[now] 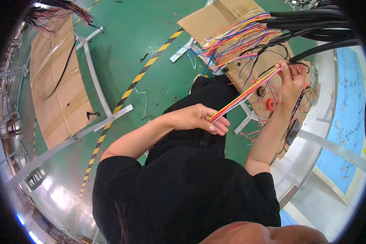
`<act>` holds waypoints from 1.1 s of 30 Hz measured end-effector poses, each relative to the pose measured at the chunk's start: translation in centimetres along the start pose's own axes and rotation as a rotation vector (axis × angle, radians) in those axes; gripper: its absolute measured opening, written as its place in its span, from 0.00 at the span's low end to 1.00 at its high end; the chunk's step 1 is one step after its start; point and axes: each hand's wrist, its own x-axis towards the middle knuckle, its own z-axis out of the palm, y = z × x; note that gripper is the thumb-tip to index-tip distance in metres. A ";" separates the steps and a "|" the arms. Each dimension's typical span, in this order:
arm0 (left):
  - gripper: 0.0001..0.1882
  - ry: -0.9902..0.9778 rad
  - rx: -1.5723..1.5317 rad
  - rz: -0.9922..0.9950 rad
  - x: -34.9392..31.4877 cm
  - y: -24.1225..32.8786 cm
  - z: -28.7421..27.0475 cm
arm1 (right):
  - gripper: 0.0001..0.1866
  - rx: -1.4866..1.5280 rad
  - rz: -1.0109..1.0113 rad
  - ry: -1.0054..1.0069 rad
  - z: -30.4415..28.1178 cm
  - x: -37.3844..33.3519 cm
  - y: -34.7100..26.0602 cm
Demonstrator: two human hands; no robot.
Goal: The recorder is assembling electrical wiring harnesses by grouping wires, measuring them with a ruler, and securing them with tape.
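Observation:
A bundle of thin red, yellow and white wires (248,94) stretches straight between my two hands. Its lower left end lies in my left hand (208,119), pinched between thumb and fingers in front of my lap. Farther right and higher, my right hand (290,77) grips the other end of the same wires. Just beyond my right hand runs a black sleeved cable (325,49). Next to the wires, on the cardboard, lie a red tape roll (271,104) and a dark tape roll (260,91).
Many loose coloured wires (236,38) fan out from thick black cables (309,20) over a cardboard sheet (209,18). To the left, another cardboard-topped stand (57,85) has a metal frame (94,77). A yellow-black floor stripe (140,75) crosses the green floor. A blue-topped board (347,122) stands at the right.

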 end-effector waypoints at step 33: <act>0.16 0.025 -0.084 0.026 -0.1 -0.8 -0.5 | 0.13 0.083 -0.024 -0.014 -1.5 0.5 0.6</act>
